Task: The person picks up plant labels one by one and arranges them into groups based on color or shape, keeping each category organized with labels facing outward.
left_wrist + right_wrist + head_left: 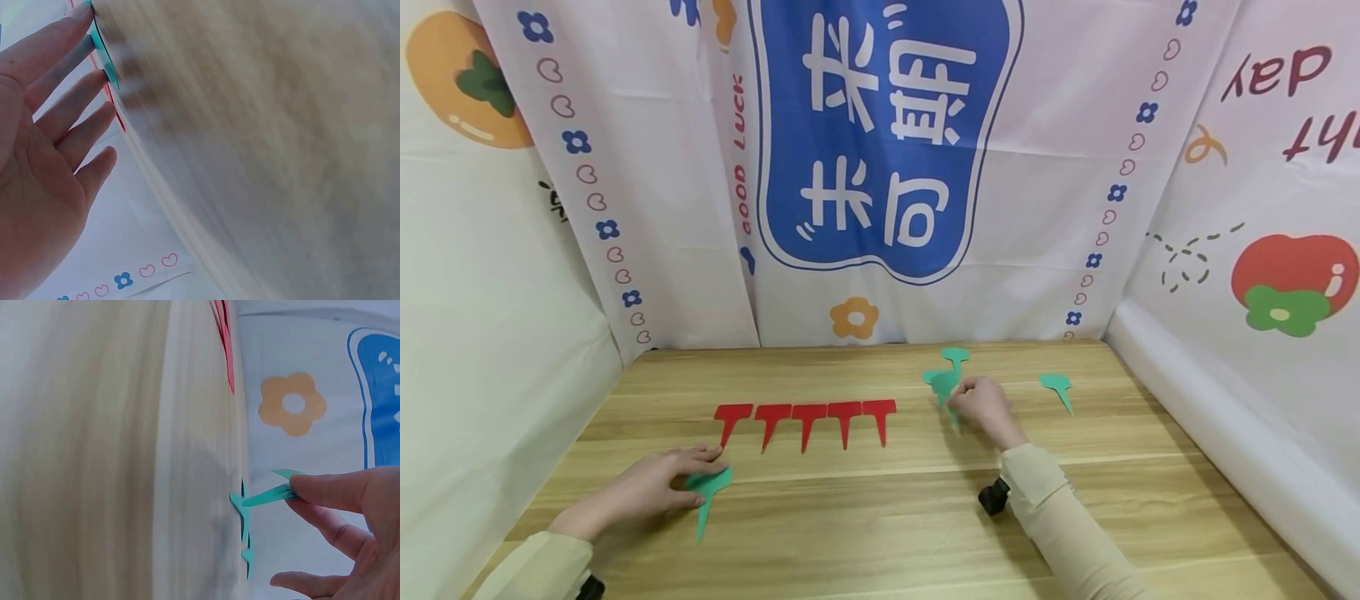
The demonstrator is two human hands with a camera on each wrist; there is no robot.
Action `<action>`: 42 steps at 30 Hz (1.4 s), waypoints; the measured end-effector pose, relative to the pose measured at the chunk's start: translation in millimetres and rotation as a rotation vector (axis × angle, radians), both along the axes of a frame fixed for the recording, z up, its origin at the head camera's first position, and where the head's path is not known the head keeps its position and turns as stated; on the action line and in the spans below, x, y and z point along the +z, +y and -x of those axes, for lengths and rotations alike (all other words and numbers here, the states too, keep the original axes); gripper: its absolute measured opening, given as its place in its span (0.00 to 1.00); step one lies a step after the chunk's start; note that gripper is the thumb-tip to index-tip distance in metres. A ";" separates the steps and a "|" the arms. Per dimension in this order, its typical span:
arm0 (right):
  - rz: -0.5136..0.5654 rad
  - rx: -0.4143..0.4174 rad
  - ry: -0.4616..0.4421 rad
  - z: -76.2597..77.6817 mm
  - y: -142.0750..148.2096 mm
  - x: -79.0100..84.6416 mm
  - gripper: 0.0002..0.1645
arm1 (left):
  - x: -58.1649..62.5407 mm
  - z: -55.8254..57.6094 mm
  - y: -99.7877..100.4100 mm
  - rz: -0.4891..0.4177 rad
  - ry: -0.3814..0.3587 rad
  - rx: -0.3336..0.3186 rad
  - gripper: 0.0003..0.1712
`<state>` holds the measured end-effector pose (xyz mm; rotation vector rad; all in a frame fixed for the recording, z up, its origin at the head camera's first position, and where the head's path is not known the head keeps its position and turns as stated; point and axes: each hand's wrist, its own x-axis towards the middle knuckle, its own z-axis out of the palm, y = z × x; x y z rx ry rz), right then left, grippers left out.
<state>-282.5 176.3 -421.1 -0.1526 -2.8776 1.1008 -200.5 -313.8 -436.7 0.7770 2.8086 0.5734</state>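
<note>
My right hand (985, 407) pinches a green T-shaped plant label (272, 495) between thumb and fingertip, raised off the table. Beneath it lies another green label (240, 515), partly hidden in the head view, with one more green label (955, 356) just behind. At the left, my left hand (658, 483) rests its fingertips on a green label (710, 481) lying on the table, its fingers spread and nearly straight in the left wrist view. A row of several red T-shaped labels (808, 415) lies beyond the left hand, stems toward me.
A single green label (1057, 383) lies apart at the right of the wooden table (865, 533). Printed white cloth (685, 292) hangs along the table's back edge, and white cloth walls (1240, 392) stand at both sides.
</note>
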 end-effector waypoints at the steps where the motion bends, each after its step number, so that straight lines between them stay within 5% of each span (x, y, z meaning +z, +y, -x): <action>1: -0.002 0.003 0.000 -0.6 -2.8 -0.3 0.12 | 0.0 -0.1 0.1 -0.001 -0.002 0.000 0.29; 13: -0.053 0.035 0.035 -5.1 -29.5 -7.9 0.08 | 0.0 -0.6 0.6 -0.009 -0.007 0.009 0.29; 28: 0.091 0.102 0.012 -14.5 -66.5 -4.5 0.06 | 0.4 0.3 0.8 -0.013 -0.013 0.003 0.29; 42: 0.081 0.177 0.006 -24.6 -101.5 -4.4 0.11 | 1.0 -0.6 0.6 -0.008 0.004 -0.001 0.29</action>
